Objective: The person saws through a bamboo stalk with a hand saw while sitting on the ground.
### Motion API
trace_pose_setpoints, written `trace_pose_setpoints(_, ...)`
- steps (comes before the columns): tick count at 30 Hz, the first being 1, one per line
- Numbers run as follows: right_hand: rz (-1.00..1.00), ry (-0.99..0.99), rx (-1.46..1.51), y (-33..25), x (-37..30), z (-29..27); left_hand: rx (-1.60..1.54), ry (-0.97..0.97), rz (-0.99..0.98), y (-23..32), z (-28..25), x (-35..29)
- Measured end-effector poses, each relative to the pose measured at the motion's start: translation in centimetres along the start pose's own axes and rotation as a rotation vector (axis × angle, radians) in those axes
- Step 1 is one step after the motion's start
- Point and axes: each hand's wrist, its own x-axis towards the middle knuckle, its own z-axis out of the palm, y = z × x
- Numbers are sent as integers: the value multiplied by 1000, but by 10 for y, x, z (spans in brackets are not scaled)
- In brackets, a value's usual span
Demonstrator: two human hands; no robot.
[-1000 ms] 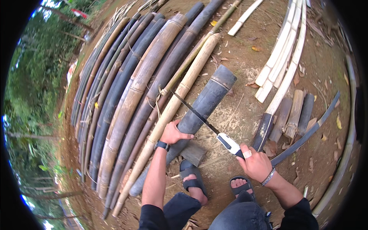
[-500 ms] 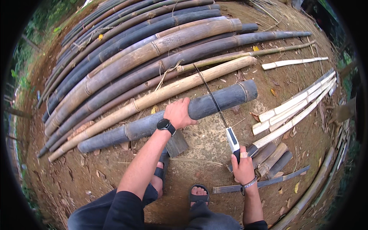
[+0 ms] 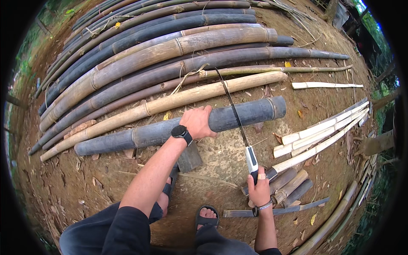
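A thick dark bamboo pole (image 3: pixel 158 136) lies slanting across the ground before me. My left hand (image 3: pixel 197 122), with a black watch at the wrist, presses down on it with fingers wrapped over its far side. In my right hand (image 3: pixel 259 190) is the handle of a hand saw (image 3: pixel 251 160) with a white and black grip. Its long dark blade crosses the pole to the right of my left hand, and its tip reaches over the pale bamboo pole (image 3: pixel 187 99) beyond. Whether the teeth have cut in, I cannot tell. A wooden block (image 3: pixel 189 159) shows below the dark pole.
Many long bamboo poles (image 3: pixel 140 57) lie side by side at the far left. Pale split strips (image 3: pixel 323 127) lie at the right, with short bamboo pieces (image 3: pixel 290 185) near my right hand. A flat bamboo strip (image 3: pixel 276 211) and my sandalled foot (image 3: pixel 207 216) are closer in.
The whole picture has tilted and shifted slightly. My right hand and the saw handle sit a little further left and lower. My left hand stays on the same part of the dark bamboo pole.
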Motion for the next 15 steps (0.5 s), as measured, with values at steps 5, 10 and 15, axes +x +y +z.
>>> trace_pose_setpoints(5, 39, 0, 35, -5, 4, 1, -4, 21, 8, -3, 2, 0)
trace_pose_setpoints(10, 34, 20, 53, -1, 2, 0, -17, -70, -24, 1, -8, 4)
trace_pose_setpoints(15, 13, 28, 81, -2, -16, -6, -57, -220, -27, -1, -14, 0)
